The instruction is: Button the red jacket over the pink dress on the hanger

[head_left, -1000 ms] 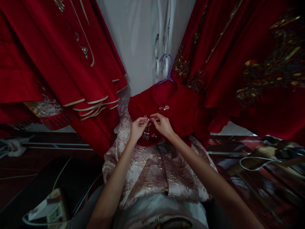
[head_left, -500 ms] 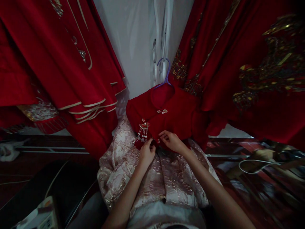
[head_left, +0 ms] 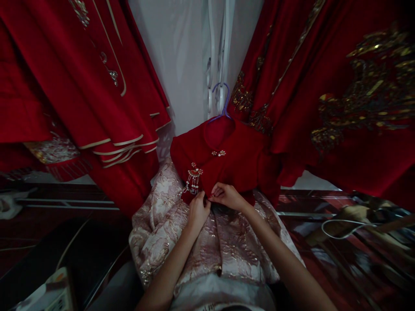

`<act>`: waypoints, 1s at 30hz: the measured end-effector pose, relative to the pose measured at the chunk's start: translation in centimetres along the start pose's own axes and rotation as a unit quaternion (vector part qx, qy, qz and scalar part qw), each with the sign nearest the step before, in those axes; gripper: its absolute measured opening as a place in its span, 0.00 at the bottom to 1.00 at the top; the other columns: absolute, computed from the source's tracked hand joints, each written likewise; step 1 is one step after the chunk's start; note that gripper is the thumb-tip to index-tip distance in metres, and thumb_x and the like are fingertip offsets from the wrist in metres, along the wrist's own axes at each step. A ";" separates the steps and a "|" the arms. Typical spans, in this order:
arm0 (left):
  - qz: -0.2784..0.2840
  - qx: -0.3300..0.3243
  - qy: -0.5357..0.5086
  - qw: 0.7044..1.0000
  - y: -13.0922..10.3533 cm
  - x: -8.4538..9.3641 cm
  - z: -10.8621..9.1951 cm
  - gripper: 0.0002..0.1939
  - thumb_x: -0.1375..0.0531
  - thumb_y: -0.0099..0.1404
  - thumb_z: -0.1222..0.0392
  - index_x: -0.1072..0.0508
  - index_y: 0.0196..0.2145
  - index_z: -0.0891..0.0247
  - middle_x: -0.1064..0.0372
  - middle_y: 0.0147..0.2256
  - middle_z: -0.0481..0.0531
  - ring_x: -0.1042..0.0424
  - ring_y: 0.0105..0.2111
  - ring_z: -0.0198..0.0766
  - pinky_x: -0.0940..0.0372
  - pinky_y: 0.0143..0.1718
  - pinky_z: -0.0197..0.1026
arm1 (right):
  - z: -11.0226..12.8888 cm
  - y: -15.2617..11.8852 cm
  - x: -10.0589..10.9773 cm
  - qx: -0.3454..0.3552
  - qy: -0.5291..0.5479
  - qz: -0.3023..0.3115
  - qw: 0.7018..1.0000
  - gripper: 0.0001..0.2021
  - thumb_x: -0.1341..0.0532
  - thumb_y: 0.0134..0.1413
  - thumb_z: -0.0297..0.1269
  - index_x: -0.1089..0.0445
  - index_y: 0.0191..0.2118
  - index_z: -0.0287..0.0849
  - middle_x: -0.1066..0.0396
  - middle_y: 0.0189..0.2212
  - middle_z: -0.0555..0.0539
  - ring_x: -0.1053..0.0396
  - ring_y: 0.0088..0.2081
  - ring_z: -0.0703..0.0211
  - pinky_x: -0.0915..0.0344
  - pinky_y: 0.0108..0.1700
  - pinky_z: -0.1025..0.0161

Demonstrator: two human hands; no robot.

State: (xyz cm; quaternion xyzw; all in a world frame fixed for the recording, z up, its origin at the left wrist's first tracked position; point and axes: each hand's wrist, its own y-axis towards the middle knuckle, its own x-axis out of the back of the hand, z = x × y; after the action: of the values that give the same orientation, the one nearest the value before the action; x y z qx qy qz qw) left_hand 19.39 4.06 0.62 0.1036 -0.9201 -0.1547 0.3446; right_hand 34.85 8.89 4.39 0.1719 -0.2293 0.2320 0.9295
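A short red jacket hangs on a purple hanger, spread over a pale pink and gold brocade skirt. At its collar sits a jeweled clasp, and a beaded tassel ornament hangs on its left front. My left hand pinches the jacket's lower front, just under the tassel. My right hand has thumb and forefinger closed on a small jeweled fastener at the hem. The fingertips of both hands nearly meet, and they partly hide the fastener.
Red garments with pale piping hang at the left, and red garments with gold sequins at the right. White wall rails run between them. A power strip lies lower left; a white cable loop is at the right.
My right hand has moved left and slightly down, closing its fingertips on the small fastener beside my left hand. My left hand stays almost in place at the hem.
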 end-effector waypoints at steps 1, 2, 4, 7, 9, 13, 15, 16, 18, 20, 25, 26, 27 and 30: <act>-0.010 0.001 -0.015 1.000 0.0 -0.1 0.2 0.08 0.44 0.58 0.67 0.28 0.36 0.63 0.29 0.32 0.54 0.28 0.32 0.40 0.34 0.37 0.41 | 0.0 0.0 -0.1 0.001 0.001 0.001 1.000 0.14 0.33 0.44 0.43 0.33 0.32 0.40 0.30 0.27 0.50 0.31 0.30 0.64 0.33 0.33 0.68; -0.018 0.004 -0.030 0.999 -0.1 -0.1 0.3 0.07 0.43 0.58 0.67 0.29 0.35 0.62 0.29 0.32 0.53 0.28 0.32 0.39 0.34 0.37 0.40 | -0.1 0.0 -0.2 0.002 0.000 -0.002 1.000 0.14 0.33 0.44 0.44 0.34 0.32 0.41 0.30 0.27 0.50 0.31 0.29 0.64 0.33 0.33 0.68; -0.030 0.010 -0.055 0.998 -0.2 -0.1 0.6 0.07 0.44 0.58 0.68 0.29 0.34 0.62 0.29 0.33 0.52 0.28 0.31 0.37 0.33 0.36 0.39 | -0.3 0.1 -0.3 0.004 -0.001 -0.016 1.000 0.13 0.34 0.45 0.44 0.34 0.31 0.41 0.30 0.27 0.50 0.31 0.29 0.64 0.33 0.32 0.68; -0.037 0.005 -0.074 0.997 -0.3 -0.1 0.8 0.10 0.44 0.58 0.69 0.29 0.38 0.62 0.28 0.34 0.52 0.28 0.33 0.36 0.32 0.35 0.38 | -0.5 0.1 0.2 -0.001 -0.008 -0.036 0.999 0.10 0.35 0.45 0.39 0.35 0.30 0.41 0.30 0.26 0.50 0.31 0.28 0.64 0.34 0.32 0.68; -0.024 0.000 -0.088 0.996 -0.3 -0.2 0.7 0.12 0.44 0.59 0.68 0.29 0.41 0.61 0.27 0.37 0.53 0.27 0.35 0.36 0.31 0.36 0.38 | -0.5 0.0 0.8 -0.014 -0.027 -0.063 0.998 0.08 0.36 0.45 0.37 0.35 0.29 0.42 0.30 0.25 0.50 0.31 0.27 0.63 0.35 0.31 0.68; 0.018 0.027 -0.131 0.991 -0.4 -0.4 0.5 0.21 0.43 0.59 0.67 0.30 0.50 0.57 0.27 0.43 0.52 0.26 0.36 0.35 0.30 0.37 0.38 | -0.1 -0.1 2.0 -0.031 -0.075 -0.134 0.988 0.06 0.38 0.46 0.37 0.36 0.28 0.42 0.30 0.23 0.51 0.31 0.27 0.62 0.37 0.30 0.68; 0.024 0.039 -0.149 0.988 -0.5 -0.5 0.3 0.22 0.44 0.59 0.67 0.31 0.52 0.56 0.26 0.43 0.52 0.25 0.36 0.34 0.30 0.37 0.38 | 0.0 -0.2 2.2 -0.032 -0.080 -0.138 0.987 0.06 0.38 0.45 0.37 0.36 0.28 0.42 0.30 0.24 0.50 0.30 0.27 0.62 0.37 0.30 0.68; 0.024 0.042 -0.154 0.987 -0.5 -0.5 0.3 0.23 0.44 0.59 0.67 0.31 0.52 0.56 0.26 0.43 0.52 0.25 0.35 0.34 0.30 0.38 0.38 | 0.1 -0.2 2.3 -0.032 -0.079 -0.134 0.987 0.06 0.38 0.45 0.37 0.36 0.28 0.42 0.30 0.24 0.50 0.30 0.27 0.62 0.37 0.30 0.68; 0.022 0.045 -0.156 0.987 -0.5 -0.5 0.2 0.23 0.44 0.59 0.67 0.30 0.52 0.56 0.25 0.42 0.52 0.25 0.34 0.34 0.30 0.38 0.39 | 0.1 -0.1 2.2 -0.031 -0.076 -0.128 0.988 0.06 0.38 0.45 0.36 0.36 0.28 0.42 0.30 0.24 0.51 0.30 0.27 0.62 0.36 0.30 0.68; 0.013 0.044 -0.159 0.986 -0.5 -0.5 0.3 0.23 0.44 0.59 0.67 0.30 0.52 0.56 0.25 0.43 0.52 0.25 0.34 0.34 0.30 0.38 0.39 | 0.0 -0.1 2.0 -0.028 -0.072 -0.123 0.989 0.06 0.38 0.45 0.36 0.36 0.28 0.42 0.30 0.24 0.51 0.30 0.27 0.62 0.36 0.30 0.68; -0.005 0.055 -0.172 0.984 -0.1 -0.8 0.6 0.24 0.42 0.58 0.67 0.31 0.52 0.55 0.26 0.45 0.52 0.24 0.35 0.35 0.29 0.37 0.40 | 0.1 -0.1 2.0 -0.019 -0.060 -0.105 0.992 0.06 0.38 0.46 0.37 0.36 0.29 0.42 0.30 0.25 0.51 0.30 0.28 0.63 0.36 0.31 0.68; -0.009 0.063 -0.171 0.983 0.0 -0.9 0.6 0.23 0.42 0.58 0.67 0.30 0.51 0.56 0.25 0.43 0.52 0.24 0.35 0.36 0.29 0.37 0.40 | 0.1 -0.2 2.0 -0.016 -0.058 -0.103 0.993 0.06 0.38 0.46 0.37 0.36 0.29 0.42 0.30 0.25 0.51 0.30 0.28 0.63 0.36 0.31 0.68; -0.012 0.071 -0.172 0.982 0.1 -0.9 0.6 0.21 0.41 0.58 0.66 0.28 0.50 0.56 0.24 0.40 0.52 0.24 0.35 0.36 0.29 0.38 0.41 | 0.1 -0.2 2.0 -0.014 -0.056 -0.101 0.993 0.06 0.38 0.47 0.37 0.35 0.29 0.42 0.30 0.25 0.51 0.30 0.28 0.63 0.35 0.31 0.68; -0.020 0.075 -0.194 0.978 0.3 -1.0 0.6 0.18 0.41 0.57 0.66 0.26 0.46 0.58 0.24 0.41 0.52 0.24 0.36 0.37 0.29 0.40 0.41 | 0.1 -0.2 2.0 -0.009 -0.046 -0.091 0.995 0.06 0.38 0.47 0.37 0.35 0.30 0.42 0.30 0.25 0.51 0.30 0.28 0.63 0.35 0.31 0.68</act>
State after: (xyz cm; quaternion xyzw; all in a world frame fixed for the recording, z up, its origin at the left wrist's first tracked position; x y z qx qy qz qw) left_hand 19.73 4.73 -0.28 0.1156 -0.9762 -0.1093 0.1476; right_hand 36.53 9.38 5.49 0.1939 -0.2569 0.1358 0.9370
